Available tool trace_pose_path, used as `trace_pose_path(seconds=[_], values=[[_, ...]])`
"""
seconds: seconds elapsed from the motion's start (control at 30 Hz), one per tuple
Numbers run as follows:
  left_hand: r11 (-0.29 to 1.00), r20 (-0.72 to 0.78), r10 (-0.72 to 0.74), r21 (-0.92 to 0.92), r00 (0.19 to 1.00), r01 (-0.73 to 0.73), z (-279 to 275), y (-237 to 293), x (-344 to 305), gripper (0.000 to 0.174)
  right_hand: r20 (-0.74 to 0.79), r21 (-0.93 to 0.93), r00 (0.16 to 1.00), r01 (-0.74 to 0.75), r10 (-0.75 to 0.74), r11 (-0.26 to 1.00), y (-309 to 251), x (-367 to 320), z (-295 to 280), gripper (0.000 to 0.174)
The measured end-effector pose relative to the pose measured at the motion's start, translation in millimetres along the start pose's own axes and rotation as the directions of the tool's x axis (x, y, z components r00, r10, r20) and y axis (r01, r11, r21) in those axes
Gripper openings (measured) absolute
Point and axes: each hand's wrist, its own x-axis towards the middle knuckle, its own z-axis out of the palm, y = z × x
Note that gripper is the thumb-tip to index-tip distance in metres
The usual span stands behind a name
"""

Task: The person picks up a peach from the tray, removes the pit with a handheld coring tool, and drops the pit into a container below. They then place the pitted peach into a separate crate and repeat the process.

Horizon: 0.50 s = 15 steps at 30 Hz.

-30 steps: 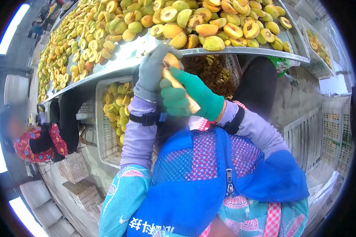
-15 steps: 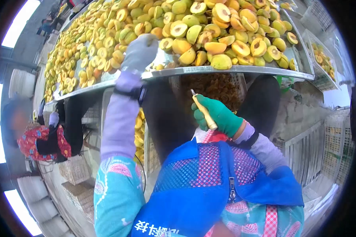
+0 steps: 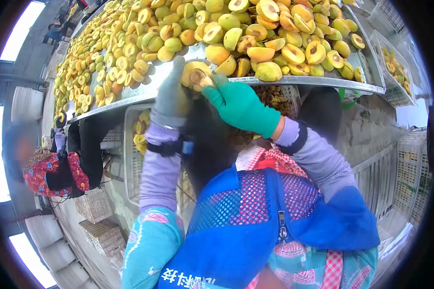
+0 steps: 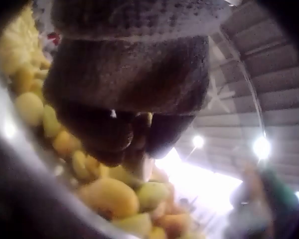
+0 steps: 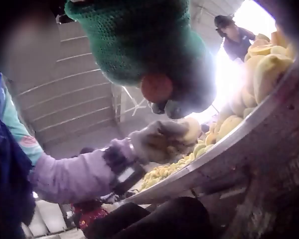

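In the head view my left hand [image 3: 169,98], in a grey glove, holds a yellow halved stone fruit [image 3: 190,69] with its cut face and brown hollow showing. My right hand [image 3: 246,108], in a green glove, grips a wooden-handled tool [image 3: 207,82] whose end is at that hollow. The metal tip is hidden there. From the right wrist view, the round butt of the handle [image 5: 157,88] sticks out of the green glove [image 5: 139,45]. Dark in the left wrist view, the grey glove [image 4: 129,69] curls above the fruit pile.
A metal-rimmed table [image 3: 318,85] carries a heap of yellow-green fruit halves [image 3: 267,71]. Below its edge, between the knees, is a crate with brown scraps [image 3: 275,98]. A fruit crate [image 3: 128,166] stands left. Another person [image 3: 53,173] sits at far left.
The hands were together at a fruit, then my left hand reached over the table while the right held the tool lower down. Now both meet near the table edge at a fruit half.
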Motion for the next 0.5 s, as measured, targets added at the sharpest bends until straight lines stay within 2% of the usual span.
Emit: trace_pose_path(seconds=[0.1, 0.13, 0.23, 0.33, 0.37, 0.4, 0.47, 0.5], values=[[0.975, 0.07, 0.168, 0.134, 0.983, -0.176, -14, -35, 5, 0.047, -0.041, 0.044, 0.997, -0.062, 0.064, 0.997, -7, -13, 6, 0.029], [0.86, 0.171, 0.318, 0.362, 0.933, -0.359, -13, -39, 2, 0.046, -0.059, 0.061, 0.996, -0.06, 0.063, 0.996, -4, -16, 7, 0.031], [0.94, 0.092, 0.286, 0.167, 0.954, -0.298, 3, -40, 0, 0.043, -0.106, 0.05, 0.992, -0.055, 0.06, 0.997, -4, -24, 8, 0.034], [0.921, -0.098, 0.337, 0.239, 0.937, -0.306, 20, -37, -5, 0.04, -0.152, 0.093, 0.981, -0.106, 0.119, 0.99, -16, -28, 12, 0.033], [0.912, -0.104, 0.352, 0.263, 0.93, -0.315, 21, -36, -8, 0.038, -0.165, 0.123, 0.975, -0.131, 0.15, 0.984, -19, -28, 14, 0.033], [0.902, -0.111, 0.365, 0.287, 0.924, -0.322, 22, -36, -12, 0.037, -0.198, -0.03, 0.98, -0.008, 0.002, 1.0, -19, -30, 16, 0.031], [0.882, -0.097, 0.379, 0.338, 0.92, -0.328, 20, -37, -18, 0.036, -0.198, -0.341, 0.934, 0.219, -0.298, 0.914, -12, -34, 24, 0.029], [0.871, -0.078, 0.378, 0.366, 0.922, -0.326, 18, -39, -20, 0.036, -0.233, -0.297, 0.918, 0.248, -0.322, 0.922, -8, -36, 28, 0.029]])
